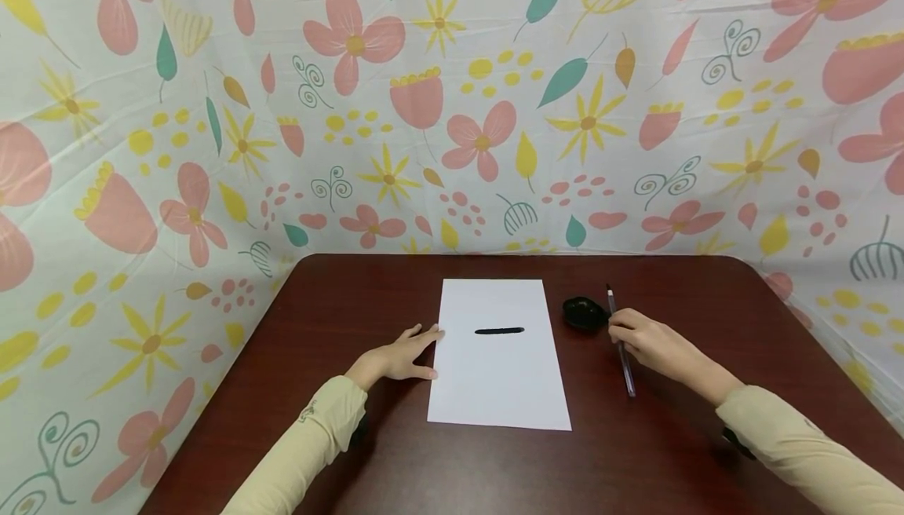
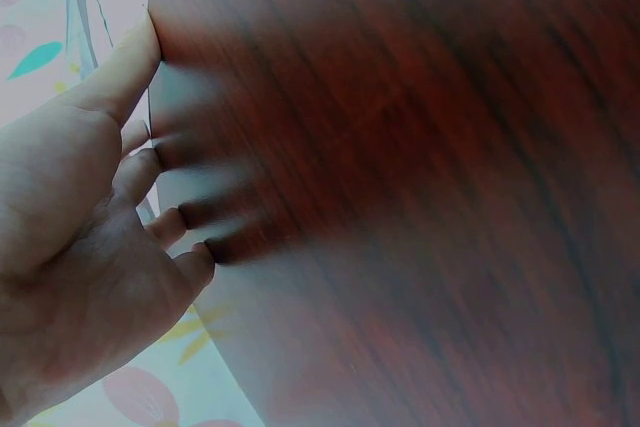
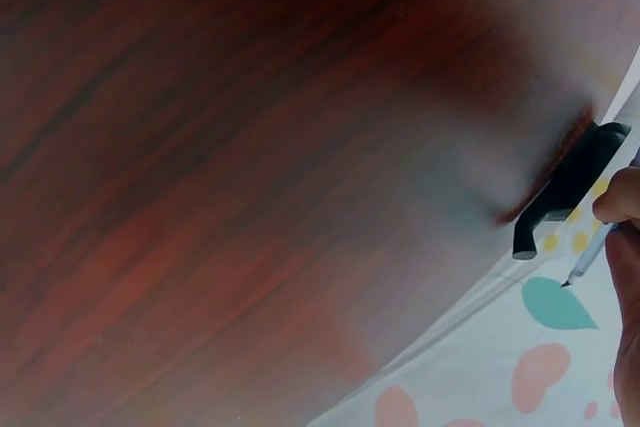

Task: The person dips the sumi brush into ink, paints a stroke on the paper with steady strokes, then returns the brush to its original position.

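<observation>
A white sheet of paper lies on the table with a short, thick black stroke across its upper middle. My left hand rests at the sheet's left edge, fingers spread, thumb and fingertips touching the margin; the left wrist view shows the same hand from the palm side. To the right of the paper, my right hand pinches a slim brush pen with a clear barrel, its dark tip pointing away toward the table's far side. Beside that hand sits a small black ink dish.
The dark red-brown wooden table has rounded far corners. A white cloth printed with flowers and leaves hangs behind it and along its sides.
</observation>
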{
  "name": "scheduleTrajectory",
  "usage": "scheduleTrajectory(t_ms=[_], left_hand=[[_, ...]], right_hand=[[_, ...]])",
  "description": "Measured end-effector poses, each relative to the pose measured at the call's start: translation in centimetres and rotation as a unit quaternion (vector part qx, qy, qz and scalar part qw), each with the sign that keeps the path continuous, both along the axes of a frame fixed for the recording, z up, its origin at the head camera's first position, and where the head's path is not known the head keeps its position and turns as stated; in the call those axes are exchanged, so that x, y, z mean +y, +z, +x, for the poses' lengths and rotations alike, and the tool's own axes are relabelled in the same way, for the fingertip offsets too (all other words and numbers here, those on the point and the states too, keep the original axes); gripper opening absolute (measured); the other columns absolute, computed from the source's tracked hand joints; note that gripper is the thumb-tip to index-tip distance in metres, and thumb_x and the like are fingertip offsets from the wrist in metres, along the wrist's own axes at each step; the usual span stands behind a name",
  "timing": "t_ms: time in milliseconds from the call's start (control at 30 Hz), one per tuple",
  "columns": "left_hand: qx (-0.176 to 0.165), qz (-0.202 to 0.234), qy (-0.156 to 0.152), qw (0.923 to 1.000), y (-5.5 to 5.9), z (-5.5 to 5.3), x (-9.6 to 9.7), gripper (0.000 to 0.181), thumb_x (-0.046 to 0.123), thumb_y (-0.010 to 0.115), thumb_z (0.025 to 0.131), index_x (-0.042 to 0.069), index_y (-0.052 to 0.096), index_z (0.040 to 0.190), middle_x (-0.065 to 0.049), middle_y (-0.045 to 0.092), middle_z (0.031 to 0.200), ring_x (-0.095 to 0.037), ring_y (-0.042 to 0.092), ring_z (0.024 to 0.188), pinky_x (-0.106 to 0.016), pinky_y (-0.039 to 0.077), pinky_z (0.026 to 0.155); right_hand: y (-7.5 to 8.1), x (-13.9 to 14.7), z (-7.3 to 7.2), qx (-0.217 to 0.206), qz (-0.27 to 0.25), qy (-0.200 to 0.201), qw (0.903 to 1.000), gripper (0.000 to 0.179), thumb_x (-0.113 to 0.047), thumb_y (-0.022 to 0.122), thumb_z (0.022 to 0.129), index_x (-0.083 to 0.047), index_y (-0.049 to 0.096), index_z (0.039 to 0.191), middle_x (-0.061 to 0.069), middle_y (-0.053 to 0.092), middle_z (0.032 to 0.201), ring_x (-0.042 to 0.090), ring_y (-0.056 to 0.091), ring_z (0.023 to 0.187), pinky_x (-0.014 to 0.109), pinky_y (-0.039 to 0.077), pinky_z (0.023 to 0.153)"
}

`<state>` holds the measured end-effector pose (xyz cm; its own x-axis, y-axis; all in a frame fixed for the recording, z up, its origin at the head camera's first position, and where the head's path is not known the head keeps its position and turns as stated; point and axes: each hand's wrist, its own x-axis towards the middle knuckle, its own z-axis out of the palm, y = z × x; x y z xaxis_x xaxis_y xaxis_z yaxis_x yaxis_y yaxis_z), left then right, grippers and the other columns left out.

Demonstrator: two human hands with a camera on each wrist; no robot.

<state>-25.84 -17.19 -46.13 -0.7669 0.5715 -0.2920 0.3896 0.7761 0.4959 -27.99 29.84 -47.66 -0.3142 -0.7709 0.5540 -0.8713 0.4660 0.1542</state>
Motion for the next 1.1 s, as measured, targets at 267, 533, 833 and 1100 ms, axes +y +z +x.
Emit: scheduleTrajectory(t_ms=[267,533,833,1100], left_hand=[[0.001,0.002,0.001,1.0000,0.16,-0.07,0.05,0.077,0.031,0.063,0.094,0.009,0.020,0.155,-0.013,0.008,0.163,-0.043,0.001,0.149,-0.063,0.018,0.114],[-0.001,-0.001,0.002,1.0000,0.17,0.05,0.08,0.077,0.031,0.062,0.094,0.010,0.020,0.155,-0.012,0.009,0.164,-0.042,0.002,0.149,-0.063,0.019,0.114],[0.003,-0.007,0.003,1.0000,0.10,0.02,0.09,0.077,0.031,0.063,0.094,0.010,0.020,0.155,-0.013,0.009,0.163,-0.042,0.003,0.149,-0.062,0.019,0.115],[0.007,-0.012,-0.002,0.9999,0.05,0.04,0.04,0.076,0.031,0.062,0.094,0.009,0.021,0.155,-0.013,0.010,0.163,-0.042,0.003,0.149,-0.061,0.018,0.115]], right_hand=[[0.14,0.36,-0.18,0.006,0.003,0.001,1.0000,0.022,0.009,0.051,0.069,-0.010,0.058,0.078,0.008,0.059,0.094,0.017,0.055,0.087,0.023,0.044,0.063],[-0.29,0.45,0.04,0.006,0.008,0.010,0.9999,0.043,-0.016,0.019,0.096,-0.010,0.059,0.079,0.009,0.058,0.094,0.016,0.053,0.085,0.023,0.044,0.062],[-0.50,0.64,0.26,-0.005,0.021,0.007,0.9997,0.041,-0.015,0.024,0.097,-0.010,0.061,0.080,0.008,0.057,0.094,0.015,0.053,0.083,0.023,0.045,0.062],[-0.75,0.74,0.41,-0.007,0.028,0.009,0.9995,0.050,-0.020,0.016,0.098,-0.010,0.062,0.080,0.007,0.056,0.092,0.012,0.051,0.079,0.021,0.044,0.060]])
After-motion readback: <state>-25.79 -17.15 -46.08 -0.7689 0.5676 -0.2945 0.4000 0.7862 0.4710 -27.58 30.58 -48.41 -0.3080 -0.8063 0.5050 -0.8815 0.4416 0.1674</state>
